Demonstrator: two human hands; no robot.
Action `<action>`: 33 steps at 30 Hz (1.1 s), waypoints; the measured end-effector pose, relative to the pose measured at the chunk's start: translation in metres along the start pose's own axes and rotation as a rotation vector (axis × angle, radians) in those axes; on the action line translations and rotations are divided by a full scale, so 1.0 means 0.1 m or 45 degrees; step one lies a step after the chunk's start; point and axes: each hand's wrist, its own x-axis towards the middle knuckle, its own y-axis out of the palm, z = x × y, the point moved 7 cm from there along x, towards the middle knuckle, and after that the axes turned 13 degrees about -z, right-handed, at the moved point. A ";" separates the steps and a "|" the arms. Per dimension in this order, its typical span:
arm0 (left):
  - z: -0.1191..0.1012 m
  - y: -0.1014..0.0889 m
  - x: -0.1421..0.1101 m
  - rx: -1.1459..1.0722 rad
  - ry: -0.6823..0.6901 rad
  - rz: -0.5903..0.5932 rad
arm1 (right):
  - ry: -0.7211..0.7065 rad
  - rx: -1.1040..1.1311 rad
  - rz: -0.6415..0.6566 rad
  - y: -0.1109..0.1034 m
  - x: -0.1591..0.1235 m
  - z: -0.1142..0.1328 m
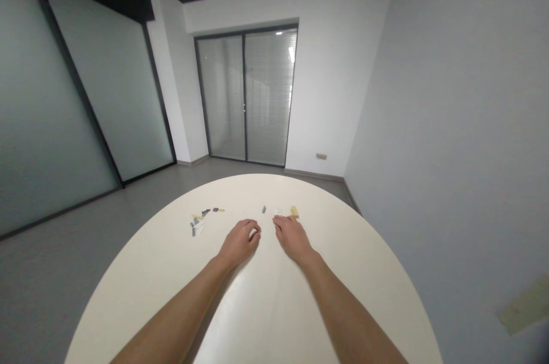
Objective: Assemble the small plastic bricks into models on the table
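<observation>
White is the round tabletop (266, 307) I see from up here, its near edge cut off by the bottom of my view. The left hand (242, 243) rests over its middle, fingers curled round toward the thumb; there is a pale patch in the gap, and I cannot tell whether it is a held piece or bare table, nor whether the fingers are gripping. The right hand (293, 236) lies just across from it, fingers reaching out loosely and open, their tips close to a small white piece (278, 211). Whether they touch it, I can't make out.

Beyond the hands, a small grey piece (263, 210) lies on the table between them, and a yellow piece (294, 211) sits just past the right hand's fingers. Well off to the left, a loose cluster of little grey, white, yellow and dark pieces (198, 227) overlaps in places, so I can't count them. Near it, a dark piece (215, 210) meets a thin yellow strip (221, 210); at this size, I cannot tell if they are joined. Both forearms run out of the frame below.
</observation>
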 end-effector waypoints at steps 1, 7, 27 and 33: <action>0.00 0.00 0.00 -0.001 0.000 0.000 | -0.004 -0.008 0.002 0.00 0.00 0.00; 0.01 0.00 0.00 0.002 -0.004 -0.003 | -0.028 -0.026 0.003 0.00 0.00 0.02; 0.03 -0.12 0.02 0.321 -0.089 -0.068 | 0.032 -0.012 0.021 -0.06 -0.02 0.03; 0.22 -0.21 0.04 0.540 -0.170 -0.116 | 0.044 -0.009 0.036 -0.08 -0.02 0.04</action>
